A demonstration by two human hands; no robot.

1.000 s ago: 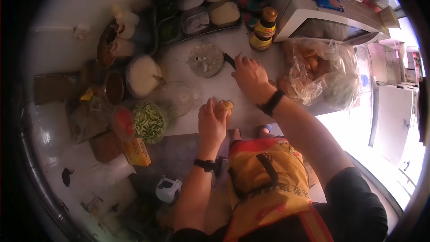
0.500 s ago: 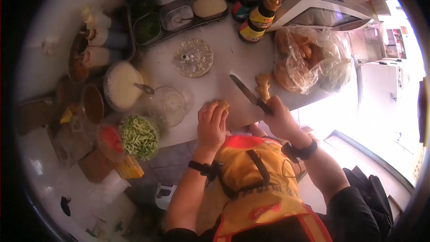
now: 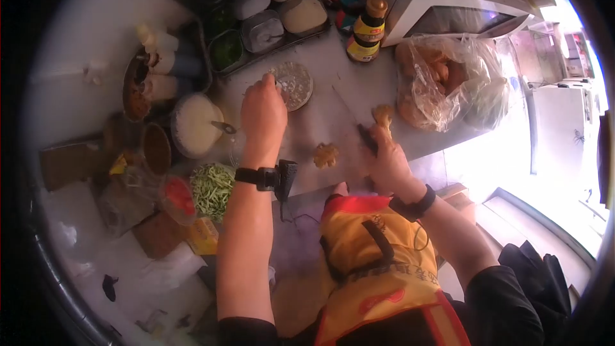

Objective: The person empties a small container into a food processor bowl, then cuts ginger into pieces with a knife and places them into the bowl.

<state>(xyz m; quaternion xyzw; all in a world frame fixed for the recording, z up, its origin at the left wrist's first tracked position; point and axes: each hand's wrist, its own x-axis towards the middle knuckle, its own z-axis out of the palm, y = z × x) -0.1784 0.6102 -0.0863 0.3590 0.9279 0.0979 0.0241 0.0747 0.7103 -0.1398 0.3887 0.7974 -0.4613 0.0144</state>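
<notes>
My left hand [image 3: 264, 110] reaches over the left edge of a round clear disc [image 3: 298, 84] with pale bits on it. Its fingers are curled together near the disc's central hub, and what they pinch is hidden. Low at the right, my right hand [image 3: 388, 163] is closed at the dark handle of a knife [image 3: 366, 136], whose thin blade points up and left over the white worktop [image 3: 307, 129]. A knobbly ginger piece [image 3: 383, 115] lies just beyond the right fingers. Another ginger piece [image 3: 326, 156] rests between my hands, touched by neither.
Shredded green vegetable [image 3: 213, 191] and a tub of pale mixture [image 3: 197, 125] stand left. Behind are a tray of containers [image 3: 262, 31] and sauce bottles [image 3: 366, 31]. A plastic bag of brown items [image 3: 442, 83] sits right, before a white appliance [image 3: 448, 20].
My left hand has let go of the ginger piece and moved up to the disc. My right hand, with the knife, has shifted slightly up and left, nearer the other ginger piece.
</notes>
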